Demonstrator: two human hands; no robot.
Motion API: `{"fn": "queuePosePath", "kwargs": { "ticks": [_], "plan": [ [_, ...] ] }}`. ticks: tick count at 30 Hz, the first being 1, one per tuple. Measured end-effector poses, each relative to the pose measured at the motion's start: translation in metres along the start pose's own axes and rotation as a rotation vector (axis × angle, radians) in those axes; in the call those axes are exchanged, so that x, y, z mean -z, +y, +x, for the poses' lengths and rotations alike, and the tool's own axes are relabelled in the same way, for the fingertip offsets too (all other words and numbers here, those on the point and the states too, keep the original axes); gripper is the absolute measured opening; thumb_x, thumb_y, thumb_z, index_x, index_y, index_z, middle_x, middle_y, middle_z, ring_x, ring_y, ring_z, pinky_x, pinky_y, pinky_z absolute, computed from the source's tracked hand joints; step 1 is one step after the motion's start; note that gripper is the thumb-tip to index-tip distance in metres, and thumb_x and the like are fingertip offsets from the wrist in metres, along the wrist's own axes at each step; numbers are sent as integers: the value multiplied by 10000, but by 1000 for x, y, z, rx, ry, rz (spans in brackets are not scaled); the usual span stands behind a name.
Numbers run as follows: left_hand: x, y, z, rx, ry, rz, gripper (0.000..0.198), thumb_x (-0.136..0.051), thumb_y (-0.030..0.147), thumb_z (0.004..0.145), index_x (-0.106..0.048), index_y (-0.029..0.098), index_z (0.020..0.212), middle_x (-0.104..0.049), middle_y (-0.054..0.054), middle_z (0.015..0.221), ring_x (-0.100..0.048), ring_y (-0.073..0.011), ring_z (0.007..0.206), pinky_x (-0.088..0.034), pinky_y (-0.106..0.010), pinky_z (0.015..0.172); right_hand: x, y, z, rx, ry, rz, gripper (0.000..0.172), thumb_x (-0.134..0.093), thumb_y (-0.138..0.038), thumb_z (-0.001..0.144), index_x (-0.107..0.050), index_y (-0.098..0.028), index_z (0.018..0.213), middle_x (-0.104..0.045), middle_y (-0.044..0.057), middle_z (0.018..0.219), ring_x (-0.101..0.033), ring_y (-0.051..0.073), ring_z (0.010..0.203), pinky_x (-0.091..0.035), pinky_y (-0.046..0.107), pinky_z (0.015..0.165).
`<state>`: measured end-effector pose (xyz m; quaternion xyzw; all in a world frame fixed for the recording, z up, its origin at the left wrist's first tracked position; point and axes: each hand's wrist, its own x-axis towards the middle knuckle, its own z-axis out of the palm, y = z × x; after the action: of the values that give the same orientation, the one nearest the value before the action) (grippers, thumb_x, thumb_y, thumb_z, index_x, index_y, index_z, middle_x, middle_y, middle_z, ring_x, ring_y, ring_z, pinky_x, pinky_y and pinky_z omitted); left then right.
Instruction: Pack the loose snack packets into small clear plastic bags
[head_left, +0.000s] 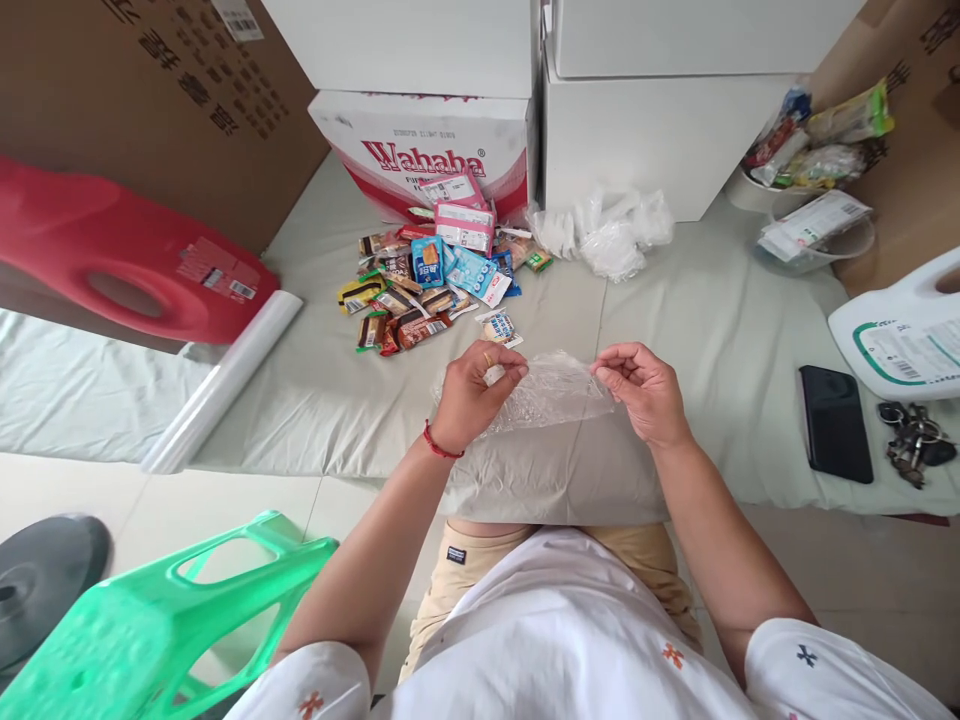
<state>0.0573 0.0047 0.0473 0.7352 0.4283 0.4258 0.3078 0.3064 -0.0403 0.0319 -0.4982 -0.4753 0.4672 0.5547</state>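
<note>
A clear, crinkled plastic bag stretches between my two hands, low over the cloth-covered surface. My left hand pinches its left end, thumb against fingers. At the other end, my right hand grips the edge of the bag between thumb and fingertips. Just beyond my left hand lies a small white-and-blue snack packet. Behind it is a pile of wrapped snacks, with pink-and-white packs on top. To the right of that pile sits a bunch of crumpled clear plastic bags.
A Wahaha carton and white boxes stand at the back. On the left are a red jug, a plastic film roll and a green stool. A phone, keys, a white jug and tubs are right.
</note>
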Motion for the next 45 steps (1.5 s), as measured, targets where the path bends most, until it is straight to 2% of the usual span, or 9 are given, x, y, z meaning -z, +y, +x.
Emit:
{"fn": "queuePosePath", "kwargs": {
  "ticks": [8, 16, 20, 24, 29, 36, 39, 42, 45],
  "plan": [
    [6, 14, -18, -139, -9, 5, 86, -634, 205, 986, -713, 215, 954, -745, -38, 913, -697, -165, 859, -523, -306, 828, 4, -7, 6, -141, -66, 92, 295, -752, -549, 893, -751, -259, 953, -709, 21, 875, -492, 119, 631, -427, 273, 584],
    [0, 15, -20, -162, -59, 71, 83, -613, 198, 995, -656, 219, 927, -754, -36, 907, -707, -183, 894, -507, -347, 883, 1, -21, 10, -88, -309, -24, 445, -583, -648, 982, -788, -266, 1083, -724, 47, 1055, -605, 186, 963, -470, 324, 904],
    [1, 17, -18, -198, -99, 79, 126, -581, 213, 1005, -667, 230, 914, -742, -57, 945, -702, -210, 1006, -516, -384, 930, -7, -26, 13, -144, -394, -115, 401, -692, -617, 920, -765, -226, 875, -671, 12, 838, -570, 162, 812, -458, 296, 785],
    [4, 18, -18, -230, -59, 164, 152, -607, 215, 972, -693, 245, 850, -695, -87, 1143, -592, -259, 1262, -489, -473, 1056, -14, -27, 17, -194, -309, -62, 428, -774, -618, 826, -697, -212, 714, -582, -14, 677, -468, 129, 652, -415, 272, 637],
    [4, 17, -24, -259, 1, 210, 156, -634, 169, 928, -694, 252, 811, -642, -81, 1180, -557, -270, 1279, -478, -507, 1067, -15, -19, 16, -267, -195, -7, 460, -813, -652, 752, -690, -211, 701, -622, 2, 689, -490, 127, 639, -422, 262, 601],
    [-4, 14, -27, -272, 68, 254, 150, -621, 140, 929, -676, 244, 835, -617, -79, 1154, -551, -259, 1253, -489, -477, 1044, -12, -16, -1, -11, -279, -143, 255, -798, -493, 867, -780, -269, 987, -682, 21, 955, -600, 164, 858, -501, 305, 787],
    [-8, 16, -32, -165, 202, 231, 42, -657, 200, 932, -677, 235, 926, -595, -99, 1182, -555, -258, 1232, -498, -458, 1036, -15, -16, -12, 169, -191, -278, 84, -754, -366, 924, -775, -285, 927, -655, 19, 883, -592, 174, 815, -502, 328, 754],
    [-15, 21, -46, 106, 367, 67, 113, -717, 312, 915, -649, 223, 936, -607, -71, 1053, -602, -198, 960, -525, -362, 858, -21, -15, -25, 328, -70, -493, 103, -690, -278, 964, -784, -321, 963, -655, 39, 902, -598, 208, 866, -516, 368, 765],
    [-25, 31, -62, 464, 224, -358, 291, -739, 479, 895, -630, 212, 854, -574, 3, 769, -494, -119, 645, -426, -267, 611, -28, -8, -37, 502, 12, -707, 201, -680, -178, 951, -791, -344, 956, -668, 50, 927, -559, 226, 898, -510, 381, 771]
  ]
}}
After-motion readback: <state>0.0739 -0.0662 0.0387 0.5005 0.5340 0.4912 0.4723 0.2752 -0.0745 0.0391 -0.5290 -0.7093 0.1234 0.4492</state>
